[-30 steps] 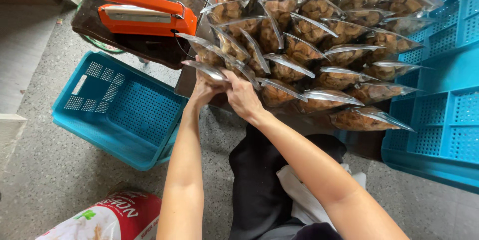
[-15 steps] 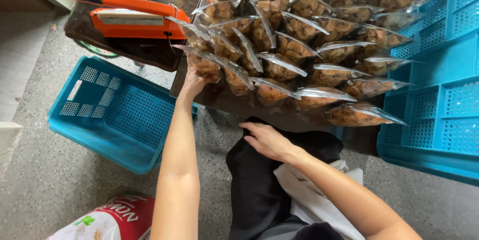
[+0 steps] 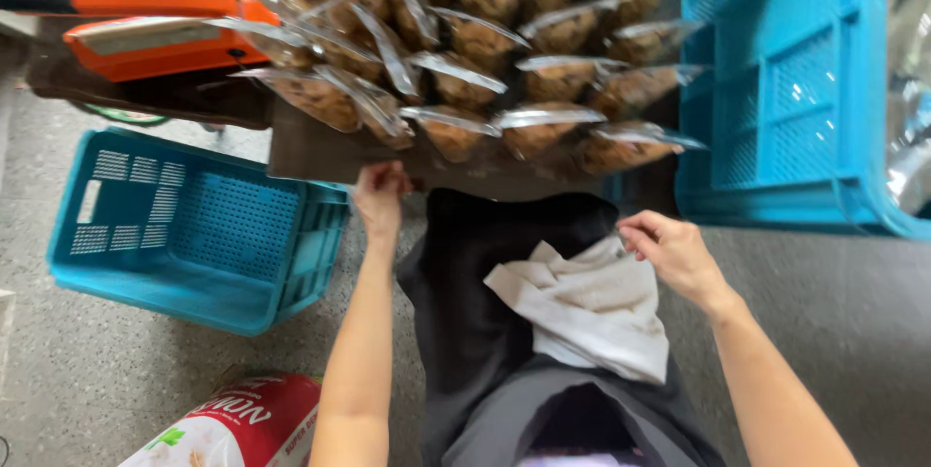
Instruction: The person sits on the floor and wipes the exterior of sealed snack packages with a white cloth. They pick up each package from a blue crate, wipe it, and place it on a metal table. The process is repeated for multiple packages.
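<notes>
While you steady things: your hands work apart.
Left hand (image 3: 380, 197): clamped on board (image 3: 320, 152) edge, 12 o'clock, so bags (image 3: 456, 132) stay level.
Right hand (image 3: 672, 252): pinching cloth (image 3: 587, 307), 2 o'clock.

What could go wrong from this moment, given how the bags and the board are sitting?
1. The sealed bags at the front row overhang the brown board; a nudge may tip some onto the floor.
2. The left hand alone grips the board's edge while the right hand touches the white cloth, so the load might tilt.
3. The orange sealer lies against the bags.
</notes>
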